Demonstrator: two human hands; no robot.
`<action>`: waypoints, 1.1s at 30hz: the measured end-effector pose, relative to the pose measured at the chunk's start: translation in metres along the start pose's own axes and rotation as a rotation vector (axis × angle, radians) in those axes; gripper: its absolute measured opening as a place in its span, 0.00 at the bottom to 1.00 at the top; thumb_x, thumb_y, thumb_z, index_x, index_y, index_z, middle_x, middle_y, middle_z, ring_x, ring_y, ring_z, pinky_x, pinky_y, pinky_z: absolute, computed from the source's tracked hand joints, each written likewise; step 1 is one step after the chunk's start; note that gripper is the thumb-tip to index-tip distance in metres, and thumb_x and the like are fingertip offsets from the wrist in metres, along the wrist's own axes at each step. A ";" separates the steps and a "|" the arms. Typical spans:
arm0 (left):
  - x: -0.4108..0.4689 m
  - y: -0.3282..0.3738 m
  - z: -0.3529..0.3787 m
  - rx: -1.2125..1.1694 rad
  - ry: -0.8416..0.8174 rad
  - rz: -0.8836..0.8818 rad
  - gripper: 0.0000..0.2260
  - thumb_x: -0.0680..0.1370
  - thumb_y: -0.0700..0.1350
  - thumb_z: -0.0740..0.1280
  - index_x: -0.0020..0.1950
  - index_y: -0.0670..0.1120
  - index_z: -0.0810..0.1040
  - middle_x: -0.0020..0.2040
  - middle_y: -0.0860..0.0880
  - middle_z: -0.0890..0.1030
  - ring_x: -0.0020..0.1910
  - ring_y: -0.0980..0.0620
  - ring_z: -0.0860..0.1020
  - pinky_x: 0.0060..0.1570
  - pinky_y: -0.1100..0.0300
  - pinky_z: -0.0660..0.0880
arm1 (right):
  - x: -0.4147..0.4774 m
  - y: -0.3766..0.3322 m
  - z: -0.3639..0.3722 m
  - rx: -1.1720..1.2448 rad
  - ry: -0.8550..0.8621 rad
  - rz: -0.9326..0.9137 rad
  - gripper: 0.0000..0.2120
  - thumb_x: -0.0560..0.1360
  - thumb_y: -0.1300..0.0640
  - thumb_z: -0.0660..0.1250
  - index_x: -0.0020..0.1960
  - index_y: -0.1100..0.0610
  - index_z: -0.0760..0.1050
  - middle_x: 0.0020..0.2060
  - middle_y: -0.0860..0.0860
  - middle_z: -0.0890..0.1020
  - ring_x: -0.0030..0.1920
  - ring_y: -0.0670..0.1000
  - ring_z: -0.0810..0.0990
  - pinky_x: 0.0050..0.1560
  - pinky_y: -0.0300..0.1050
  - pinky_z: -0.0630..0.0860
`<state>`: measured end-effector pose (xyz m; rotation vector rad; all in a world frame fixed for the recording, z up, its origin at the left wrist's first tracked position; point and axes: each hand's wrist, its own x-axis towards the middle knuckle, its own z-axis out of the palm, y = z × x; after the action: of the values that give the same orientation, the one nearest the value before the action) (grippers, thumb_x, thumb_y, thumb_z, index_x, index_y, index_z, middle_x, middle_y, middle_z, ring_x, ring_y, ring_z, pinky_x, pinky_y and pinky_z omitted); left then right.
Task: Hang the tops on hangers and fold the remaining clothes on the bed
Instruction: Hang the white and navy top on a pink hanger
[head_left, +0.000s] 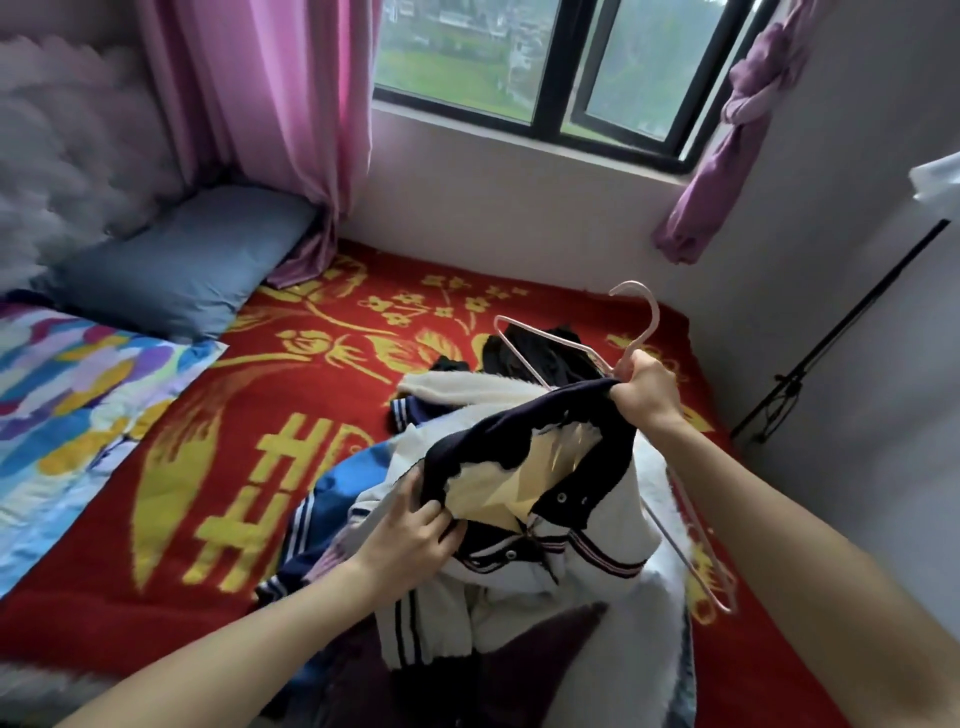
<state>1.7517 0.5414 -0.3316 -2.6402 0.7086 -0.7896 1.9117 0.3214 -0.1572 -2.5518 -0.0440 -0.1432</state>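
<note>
A white jacket with a navy collar and striped trim hangs lifted over the bed between my hands. My right hand grips the neck of a pale pink hanger together with the navy collar edge. My left hand holds the other side of the collar, its yellowish lining showing. The hanger's lower arm sticks out below the jacket at the right. Under the jacket lies a pile of clothes: a white fluffy garment, a black one and a blue sailor-striped one.
The bed carries a red blanket with yellow patterns. A grey-blue pillow and a colourful quilt lie at the left. Pink curtains flank the window. A black stand leans at the right wall.
</note>
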 end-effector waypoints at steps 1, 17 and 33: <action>0.002 -0.004 -0.001 0.004 0.013 -0.007 0.15 0.73 0.34 0.57 0.44 0.46 0.82 0.34 0.48 0.78 0.36 0.48 0.77 0.57 0.39 0.70 | 0.003 0.003 -0.001 0.011 0.001 0.008 0.08 0.68 0.68 0.62 0.45 0.59 0.73 0.44 0.59 0.80 0.47 0.59 0.76 0.44 0.46 0.70; 0.043 -0.043 -0.014 -0.207 0.142 0.189 0.07 0.68 0.37 0.66 0.45 0.44 0.78 0.39 0.47 0.76 0.40 0.48 0.72 0.46 0.54 0.70 | 0.000 0.080 -0.066 0.232 0.013 -0.226 0.05 0.75 0.64 0.66 0.49 0.58 0.79 0.23 0.38 0.79 0.31 0.32 0.77 0.39 0.27 0.71; 0.065 -0.049 -0.026 -0.238 0.126 0.170 0.14 0.70 0.36 0.56 0.42 0.45 0.81 0.37 0.48 0.77 0.36 0.49 0.74 0.39 0.55 0.73 | -0.027 0.047 -0.141 -0.118 0.011 -0.490 0.07 0.74 0.60 0.68 0.47 0.63 0.81 0.31 0.45 0.78 0.33 0.39 0.77 0.37 0.39 0.70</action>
<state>1.8024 0.5438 -0.2629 -2.7057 1.1082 -0.8765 1.8748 0.2046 -0.0692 -2.6079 -0.6754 -0.3561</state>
